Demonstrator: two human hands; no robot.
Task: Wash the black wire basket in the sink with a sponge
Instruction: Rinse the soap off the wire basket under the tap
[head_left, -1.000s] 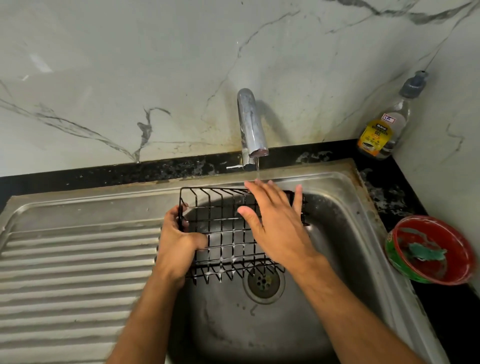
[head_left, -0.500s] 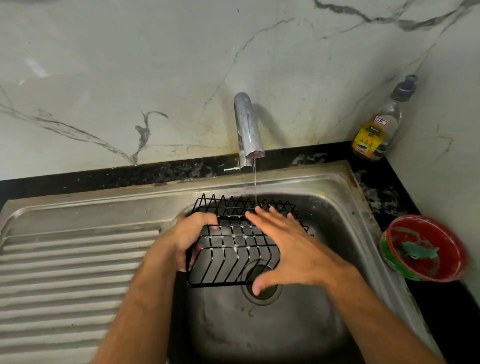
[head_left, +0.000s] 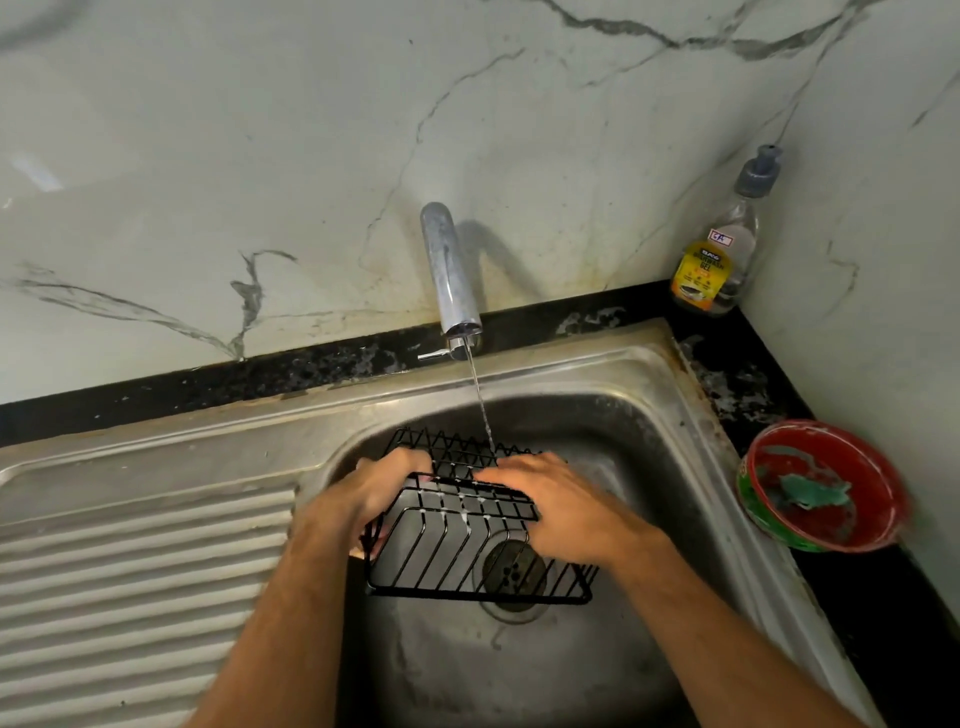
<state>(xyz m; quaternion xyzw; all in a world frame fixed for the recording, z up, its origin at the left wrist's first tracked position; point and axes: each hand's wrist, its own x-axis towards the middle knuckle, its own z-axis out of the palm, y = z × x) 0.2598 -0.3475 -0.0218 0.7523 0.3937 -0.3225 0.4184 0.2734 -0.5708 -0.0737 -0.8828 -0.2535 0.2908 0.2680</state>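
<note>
Black wire basket (head_left: 467, 535), held tilted over the drain (head_left: 514, 574) inside the steel sink (head_left: 670, 415), with small white specks of foam on its upper wires. A thin stream of water (head_left: 480, 400) falls from the chrome tap (head_left: 449, 270) onto the basket's far edge. The sink is set in a black table (head_left: 753, 384) below a white marble wall (head_left: 260, 130) with grey veins; a ribbed draining board (head_left: 130, 582) lies to its left. At the back right corner stands a dish-gel bottle (head_left: 719, 254) with a grey pump. Near the right edge of the sink sits a red bowl (head_left: 826, 488) holding a green scrub pad (head_left: 813, 493).

Left hand (head_left: 379, 493): reaches in from the left, fingers curled over the basket's left end, its grip closed around the wires. Right hand (head_left: 561, 504): lies palm down across the top right of the basket, fingers extended and pressed flat on the wires, its grip loose and enclosing nothing. Both forearms enter from the lower edge of the view and converge on the basket.
</note>
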